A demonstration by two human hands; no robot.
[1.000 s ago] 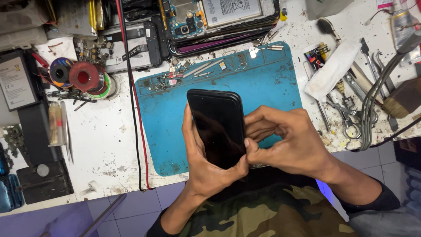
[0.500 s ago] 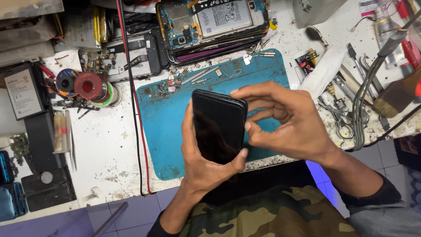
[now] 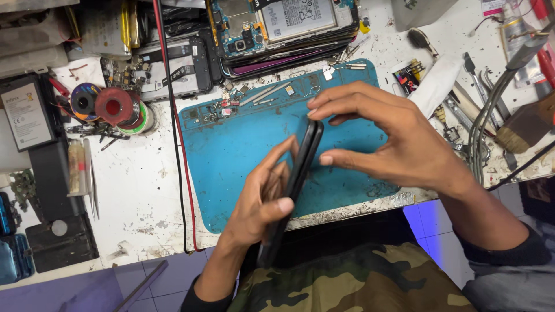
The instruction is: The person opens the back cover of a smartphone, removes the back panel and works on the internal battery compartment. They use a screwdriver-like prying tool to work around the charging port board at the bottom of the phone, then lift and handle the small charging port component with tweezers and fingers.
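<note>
The left hand (image 3: 260, 202) has its thumb clamped across the near face of a black phone (image 3: 295, 185) and its fingers curled behind it, so the phone stands edge-on to the camera over the blue mat (image 3: 231, 156). A second ago the same phone lay flat in that palm, its dark glass facing up; it has since been turned on its side, so the thin edge rather than the screen is now presented to the other hand. The right hand (image 3: 399, 144) has opened: its fingers are spread and slightly arched, the thumb tip touching the phone's top corner, the index finger just above it (clamped on nothing). The phone is slim, glossy and round-cornered. The mat beneath is matte rubber, scuffed and dusty, with small screws and metal scraps (image 3: 231, 107) along its far edge. Beyond it lies a stack of opened phones (image 3: 283, 29) showing circuit boards and a flat grey battery; to the left stand spools of solder wire (image 3: 113, 107), one red. The white table (image 3: 139, 190) is chipped and stained, and metal hand tools (image 3: 462, 110) lie at the right.
</note>
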